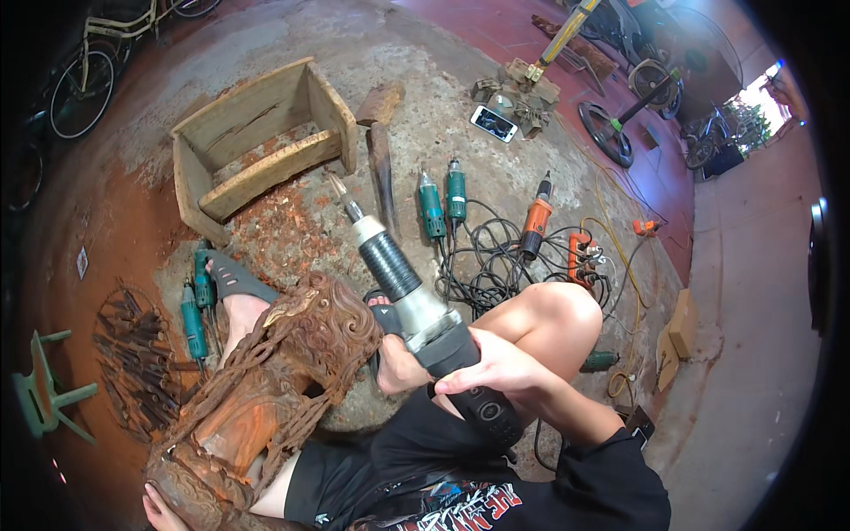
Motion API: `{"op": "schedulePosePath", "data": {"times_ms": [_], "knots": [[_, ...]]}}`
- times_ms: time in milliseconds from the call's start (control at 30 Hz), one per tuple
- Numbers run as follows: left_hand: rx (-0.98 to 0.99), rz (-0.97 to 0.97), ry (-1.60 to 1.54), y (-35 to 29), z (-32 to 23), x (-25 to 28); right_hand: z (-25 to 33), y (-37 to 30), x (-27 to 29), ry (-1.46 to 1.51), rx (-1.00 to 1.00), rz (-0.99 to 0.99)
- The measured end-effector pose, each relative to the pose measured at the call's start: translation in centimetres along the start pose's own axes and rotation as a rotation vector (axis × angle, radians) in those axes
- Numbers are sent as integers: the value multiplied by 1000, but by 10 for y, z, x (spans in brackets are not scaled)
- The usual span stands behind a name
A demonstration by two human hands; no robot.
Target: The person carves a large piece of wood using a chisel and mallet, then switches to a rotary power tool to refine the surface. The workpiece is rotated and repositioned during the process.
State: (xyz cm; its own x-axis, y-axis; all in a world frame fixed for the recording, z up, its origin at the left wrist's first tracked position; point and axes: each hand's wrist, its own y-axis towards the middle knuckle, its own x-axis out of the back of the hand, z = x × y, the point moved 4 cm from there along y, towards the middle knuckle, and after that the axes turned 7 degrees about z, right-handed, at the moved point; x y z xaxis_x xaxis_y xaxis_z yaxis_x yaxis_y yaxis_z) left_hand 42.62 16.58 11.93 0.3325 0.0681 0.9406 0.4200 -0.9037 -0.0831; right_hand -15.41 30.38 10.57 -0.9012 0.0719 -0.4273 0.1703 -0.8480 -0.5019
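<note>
My right hand (500,361) is closed round the black body of a power carving tool (425,319). The tool has a silver gear head, a ribbed black neck and a narrow metal bit that points up and left, apart from the wood. Across my left leg lies a reddish-brown wood carving (257,398) with scrolls and rope-like strands. At its lower end my left hand (162,511) grips the edge; only part of this hand shows, at the bottom of the picture.
A wooden trough (257,177) and a mallet (381,168) lie ahead. Green rotary grinders (431,208), an orange grinder (537,217), tangled cords (491,265) and a power strip (580,257) are right. Chisels (137,363) and a green stool (49,385) stand left. A phone (493,123) lies beyond.
</note>
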Motion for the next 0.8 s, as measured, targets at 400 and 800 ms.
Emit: {"op": "schedulePosePath", "data": {"times_ms": [400, 800], "knots": [[20, 49, -29, 6, 11, 0, -22, 21, 13, 52, -88, -49], [56, 93, -80, 4, 4, 0, -39, 30, 22, 0, -131, -80]]}}
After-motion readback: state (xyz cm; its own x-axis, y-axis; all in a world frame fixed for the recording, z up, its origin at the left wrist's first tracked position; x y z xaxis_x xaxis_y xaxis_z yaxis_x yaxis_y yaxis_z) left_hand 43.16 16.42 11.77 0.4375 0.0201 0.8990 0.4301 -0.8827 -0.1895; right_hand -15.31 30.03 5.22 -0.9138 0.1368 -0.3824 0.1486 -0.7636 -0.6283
